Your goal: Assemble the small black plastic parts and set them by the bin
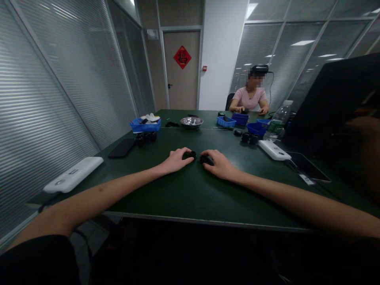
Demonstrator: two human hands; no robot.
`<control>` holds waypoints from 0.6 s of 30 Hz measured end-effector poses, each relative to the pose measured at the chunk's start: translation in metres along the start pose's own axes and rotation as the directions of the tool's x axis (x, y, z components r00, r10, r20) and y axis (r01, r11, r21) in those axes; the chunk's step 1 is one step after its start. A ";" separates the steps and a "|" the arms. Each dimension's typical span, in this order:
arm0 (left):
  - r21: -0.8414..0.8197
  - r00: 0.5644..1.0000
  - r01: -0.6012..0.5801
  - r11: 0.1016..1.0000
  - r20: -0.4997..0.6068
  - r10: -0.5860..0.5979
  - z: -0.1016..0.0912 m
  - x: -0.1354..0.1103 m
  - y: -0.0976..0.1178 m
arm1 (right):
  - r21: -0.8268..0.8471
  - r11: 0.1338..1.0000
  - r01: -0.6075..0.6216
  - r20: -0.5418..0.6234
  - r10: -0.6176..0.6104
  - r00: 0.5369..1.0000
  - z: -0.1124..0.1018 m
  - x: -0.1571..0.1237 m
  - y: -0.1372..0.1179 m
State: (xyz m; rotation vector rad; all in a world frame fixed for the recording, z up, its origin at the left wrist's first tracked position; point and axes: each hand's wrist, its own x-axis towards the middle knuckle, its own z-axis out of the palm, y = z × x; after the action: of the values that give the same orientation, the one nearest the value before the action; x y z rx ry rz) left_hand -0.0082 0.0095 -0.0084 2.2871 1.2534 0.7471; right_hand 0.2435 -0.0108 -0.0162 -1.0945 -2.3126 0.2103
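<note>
My left hand (177, 160) rests on the green table (178, 194), its fingers closed round a small black round part (193, 154) with a ring-like end. A short gap to the right, my right hand (219, 164) curls its fingers and thumb around another small black rounded part (205, 160). The two parts do not touch. Fingers cover much of both, so I cannot tell their exact kind. Beyond my left hand stand several black cylindrical parts (145, 138), and similar black parts (249, 137) lie beyond my right hand.
White power banks lie at left (74, 174) and right (274, 150). A black phone (122, 148), a blue basket (145, 126), a steel bowl (191, 123), blue bins (240, 118) and a water bottle (278, 122) stand farther back. A person (251, 99) sits across; a dark panel (335, 103) rises right.
</note>
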 end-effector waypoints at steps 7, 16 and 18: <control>0.313 0.989 -0.141 0.939 0.075 0.124 0.007 0.000 -0.003 | -0.236 0.961 -0.142 0.049 0.158 0.986 0.001 -0.002 -0.008; 0.468 0.991 -0.114 0.876 0.120 0.064 0.007 -0.002 -0.001 | -0.316 0.921 -0.227 0.199 0.299 0.933 0.005 -0.001 -0.005; 0.486 0.988 -0.132 0.864 0.132 0.076 0.006 -0.002 0.000 | -0.302 0.927 -0.221 0.191 0.286 0.939 0.005 -0.001 -0.002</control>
State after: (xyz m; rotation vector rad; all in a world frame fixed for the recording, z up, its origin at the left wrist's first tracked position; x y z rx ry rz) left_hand -0.0055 0.0072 -0.0135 2.7788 1.4029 0.3480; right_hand 0.2397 -0.0128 -0.0200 -1.5918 -2.4506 0.1188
